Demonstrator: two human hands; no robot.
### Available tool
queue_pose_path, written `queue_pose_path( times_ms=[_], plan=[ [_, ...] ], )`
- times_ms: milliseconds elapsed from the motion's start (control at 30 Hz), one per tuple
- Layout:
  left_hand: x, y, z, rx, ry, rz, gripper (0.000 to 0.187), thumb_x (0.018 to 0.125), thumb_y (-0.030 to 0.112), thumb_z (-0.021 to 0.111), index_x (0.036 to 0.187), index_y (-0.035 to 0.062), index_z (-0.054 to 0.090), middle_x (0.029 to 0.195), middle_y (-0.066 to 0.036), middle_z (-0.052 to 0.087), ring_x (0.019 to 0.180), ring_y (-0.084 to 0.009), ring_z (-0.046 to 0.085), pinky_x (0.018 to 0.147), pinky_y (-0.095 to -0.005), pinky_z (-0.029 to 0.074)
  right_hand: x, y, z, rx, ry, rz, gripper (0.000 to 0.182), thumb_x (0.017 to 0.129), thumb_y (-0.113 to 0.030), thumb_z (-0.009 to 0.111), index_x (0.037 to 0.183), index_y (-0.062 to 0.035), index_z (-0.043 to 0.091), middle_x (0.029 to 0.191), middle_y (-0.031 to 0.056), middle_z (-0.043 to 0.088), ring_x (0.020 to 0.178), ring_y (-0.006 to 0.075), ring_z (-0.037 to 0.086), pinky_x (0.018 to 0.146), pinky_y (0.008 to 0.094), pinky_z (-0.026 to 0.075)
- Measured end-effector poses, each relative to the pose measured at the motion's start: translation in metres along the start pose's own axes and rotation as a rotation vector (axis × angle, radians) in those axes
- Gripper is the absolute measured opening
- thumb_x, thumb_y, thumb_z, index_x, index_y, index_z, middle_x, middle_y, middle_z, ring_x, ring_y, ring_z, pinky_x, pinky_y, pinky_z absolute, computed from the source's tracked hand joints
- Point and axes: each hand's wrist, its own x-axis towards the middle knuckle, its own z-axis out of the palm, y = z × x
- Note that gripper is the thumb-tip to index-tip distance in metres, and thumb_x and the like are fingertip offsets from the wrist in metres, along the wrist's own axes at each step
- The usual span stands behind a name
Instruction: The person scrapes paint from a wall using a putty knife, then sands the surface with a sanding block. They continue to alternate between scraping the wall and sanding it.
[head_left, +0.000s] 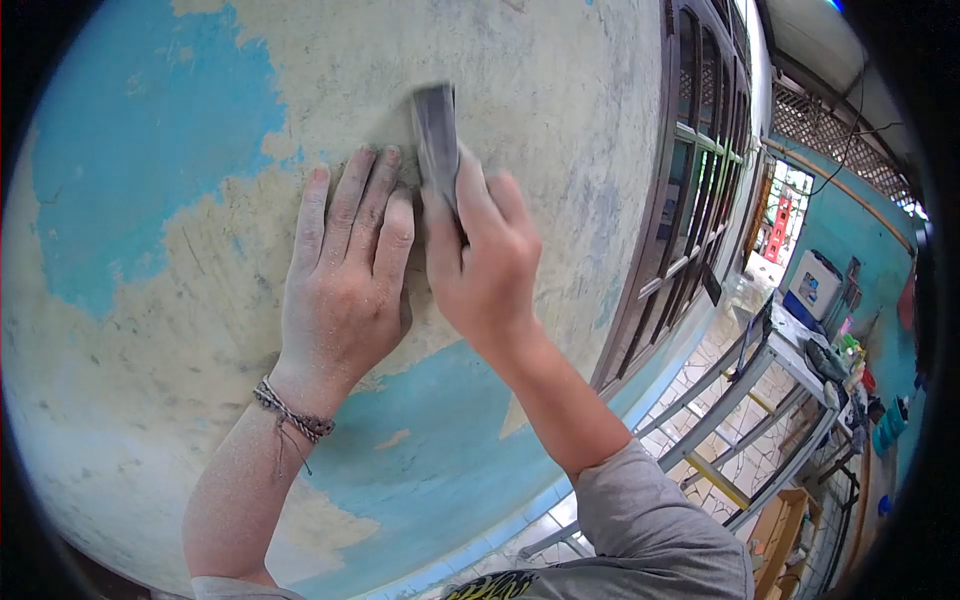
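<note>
My left hand [350, 260], coated in pale dust, lies flat on the wall [540, 90] with its fingers stretched upward. A braided cord bracelet [293, 410] circles that wrist. Close beside it on the right, my right hand [487, 245] is closed round a flat grey scraper [436, 130], blurred by motion. The scraper points up, its far end right at the wall surface. Around both hands the wall shows bare cream plaster with dark scuffs. Patches of blue paint [160, 150] with ragged edges stay at the upper left and below the hands.
To the right is a dark-framed window [685, 190] with bars. Beyond it stands a metal ladder [720, 440] on the tiled floor, next to a surface loaded with tools and clutter [840, 350]. A wooden box [785, 535] sits low at the right.
</note>
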Motion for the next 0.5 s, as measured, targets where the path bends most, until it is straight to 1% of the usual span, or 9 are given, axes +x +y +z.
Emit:
queue_pose_path(
  times_ms=[33, 133, 233, 267, 300, 367, 433, 500],
  plan=[
    [0.000, -0.001, 0.000, -0.007, 0.009, 0.007, 0.039, 0.088, 0.009, 0.053, 0.126, -0.0008, 0.049, 0.145, -0.019, 0.049, 0.141, -0.0338, 0.039, 0.120, -0.0524, 0.024, -0.005, 0.000, 0.000, -0.006, 0.010, -0.012, 0.038, 0.083, 0.004, 0.066, 0.121, 0.0066, 0.062, 0.074, 0.0141, 0.051, 0.061, 0.0257, 0.050, 0.054, 0.0342, 0.043],
    [0.000, 0.001, -0.001, -0.029, 0.032, -0.004, 0.031, 0.089, 0.006, 0.053, 0.119, -0.0008, 0.050, 0.143, -0.019, 0.050, 0.140, -0.0348, 0.041, 0.119, -0.0528, 0.026, -0.002, -0.001, 0.000, 0.003, -0.037, -0.032, 0.042, 0.086, 0.000, 0.062, 0.127, 0.0072, 0.055, 0.082, 0.0174, 0.052, 0.064, 0.0340, 0.056, 0.058, 0.0414, 0.048],
    [0.002, 0.001, -0.004, -0.044, 0.019, -0.010, 0.025, 0.090, 0.004, 0.052, 0.114, -0.0006, 0.051, 0.143, -0.020, 0.050, 0.139, -0.0354, 0.042, 0.119, -0.0530, 0.027, 0.043, 0.001, 0.011, -0.016, -0.019, -0.040, 0.043, 0.085, 0.002, 0.063, 0.127, 0.0080, 0.056, 0.081, 0.0176, 0.052, 0.064, 0.0339, 0.055, 0.058, 0.0406, 0.048],
    [0.002, 0.000, -0.005, -0.044, 0.009, -0.013, 0.023, 0.090, 0.004, 0.051, 0.113, -0.0005, 0.051, 0.143, -0.020, 0.050, 0.139, -0.0356, 0.042, 0.119, -0.0530, 0.027, 0.043, -0.001, 0.012, -0.020, -0.019, -0.017, 0.045, 0.083, 0.005, 0.064, 0.128, 0.0091, 0.056, 0.080, 0.0174, 0.052, 0.063, 0.0332, 0.055, 0.058, 0.0391, 0.049],
    [0.000, -0.001, -0.005, -0.048, 0.029, -0.008, 0.024, 0.089, 0.003, 0.052, 0.112, -0.0004, 0.051, 0.143, -0.020, 0.050, 0.139, -0.0356, 0.043, 0.119, -0.0529, 0.027, 0.035, -0.002, 0.009, -0.029, -0.028, -0.023, 0.045, 0.083, 0.005, 0.064, 0.127, 0.0092, 0.056, 0.080, 0.0175, 0.053, 0.062, 0.0332, 0.055, 0.058, 0.0387, 0.049],
    [-0.003, -0.004, -0.002, -0.055, 0.077, 0.008, 0.025, 0.086, 0.001, 0.052, 0.111, -0.0003, 0.051, 0.144, -0.020, 0.050, 0.139, -0.0356, 0.043, 0.119, -0.0528, 0.027, -0.002, 0.000, -0.001, -0.051, -0.036, -0.042, 0.045, 0.083, 0.005, 0.065, 0.127, 0.0094, 0.056, 0.080, 0.0176, 0.053, 0.062, 0.0330, 0.055, 0.057, 0.0381, 0.049],
    [-0.005, -0.003, -0.004, -0.075, 0.058, -0.010, 0.030, 0.087, -0.001, 0.050, 0.117, -0.0019, 0.051, 0.145, -0.020, 0.049, 0.140, -0.0368, 0.041, 0.119, -0.0545, 0.026, -0.017, 0.000, 0.000, -0.039, -0.007, -0.092, 0.045, 0.082, 0.004, 0.066, 0.126, 0.0090, 0.057, 0.080, 0.0174, 0.053, 0.062, 0.0322, 0.055, 0.056, 0.0375, 0.048],
    [-0.005, -0.003, -0.006, -0.081, 0.036, -0.022, 0.033, 0.087, -0.002, 0.049, 0.121, -0.0023, 0.051, 0.146, -0.020, 0.047, 0.141, -0.0372, 0.039, 0.119, -0.0553, 0.026, -0.007, 0.002, 0.002, -0.052, -0.005, -0.095, 0.045, 0.083, 0.003, 0.066, 0.127, 0.0080, 0.057, 0.080, 0.0174, 0.053, 0.061, 0.0317, 0.056, 0.056, 0.0375, 0.048]
  ],
)
